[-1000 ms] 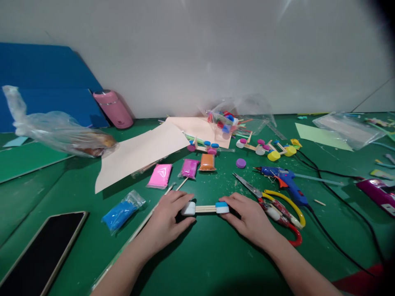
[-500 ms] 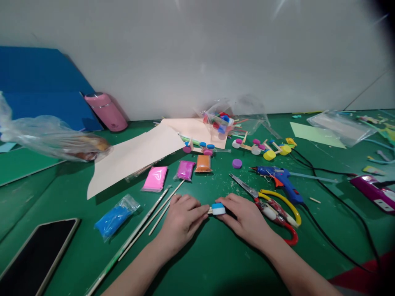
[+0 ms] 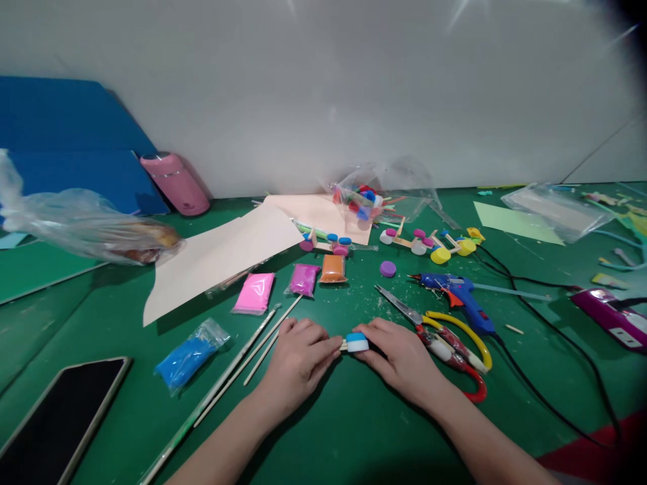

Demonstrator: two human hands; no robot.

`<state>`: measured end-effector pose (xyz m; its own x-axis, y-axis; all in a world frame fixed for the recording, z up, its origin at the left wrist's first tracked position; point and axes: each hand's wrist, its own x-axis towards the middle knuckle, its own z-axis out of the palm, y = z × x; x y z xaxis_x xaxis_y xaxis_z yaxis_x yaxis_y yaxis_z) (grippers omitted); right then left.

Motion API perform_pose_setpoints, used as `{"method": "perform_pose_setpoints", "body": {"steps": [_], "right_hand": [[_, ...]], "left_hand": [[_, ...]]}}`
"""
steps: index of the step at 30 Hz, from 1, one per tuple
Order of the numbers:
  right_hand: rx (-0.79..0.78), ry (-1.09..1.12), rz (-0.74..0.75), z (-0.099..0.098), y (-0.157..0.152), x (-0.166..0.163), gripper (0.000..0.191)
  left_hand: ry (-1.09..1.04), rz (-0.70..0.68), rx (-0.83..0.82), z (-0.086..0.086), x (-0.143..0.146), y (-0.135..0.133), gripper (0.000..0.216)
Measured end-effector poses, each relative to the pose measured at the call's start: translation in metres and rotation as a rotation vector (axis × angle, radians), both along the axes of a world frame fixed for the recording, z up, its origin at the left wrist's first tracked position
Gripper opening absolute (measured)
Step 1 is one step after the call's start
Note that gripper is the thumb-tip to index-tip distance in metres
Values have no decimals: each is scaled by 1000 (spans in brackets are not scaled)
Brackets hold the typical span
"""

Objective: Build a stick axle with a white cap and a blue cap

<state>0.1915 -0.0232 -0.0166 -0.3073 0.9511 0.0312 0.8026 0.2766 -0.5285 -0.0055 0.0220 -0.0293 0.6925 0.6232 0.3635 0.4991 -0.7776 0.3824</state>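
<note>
Between my two hands, just above the green table [image 3: 323, 431], is a small piece made of a blue bottle cap [image 3: 355, 337], a white bottle cap [image 3: 358, 347] and short wooden sticks [image 3: 344, 345]. My left hand [image 3: 300, 353] pinches the sticks at their left end. Thumb and fingers of my right hand [image 3: 397, 350] grip the caps from the right. How the sticks join the caps is partly hidden. Scissors [image 3: 429, 323] with red and yellow handles lie right beside my right hand. Thin wooden skewers [image 3: 247, 364] lie left of my left hand.
A blue glue gun [image 3: 459, 293] with a black cord lies to the right. Small cap-wheeled cars [image 3: 409, 241], a purple cap [image 3: 388, 269] and clay packets [image 3: 255, 293] are farther back. A phone [image 3: 60, 417] lies at left; a pink bottle [image 3: 176, 183] leans by the wall.
</note>
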Motion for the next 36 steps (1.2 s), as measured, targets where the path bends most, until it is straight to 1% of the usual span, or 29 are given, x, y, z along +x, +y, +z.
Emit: {"method": "perform_pose_setpoints", "body": {"steps": [36], "right_hand": [[1, 35, -15, -1, -2, -3, 21]], "left_hand": [[8, 15, -25, 2, 0, -1, 18]]}}
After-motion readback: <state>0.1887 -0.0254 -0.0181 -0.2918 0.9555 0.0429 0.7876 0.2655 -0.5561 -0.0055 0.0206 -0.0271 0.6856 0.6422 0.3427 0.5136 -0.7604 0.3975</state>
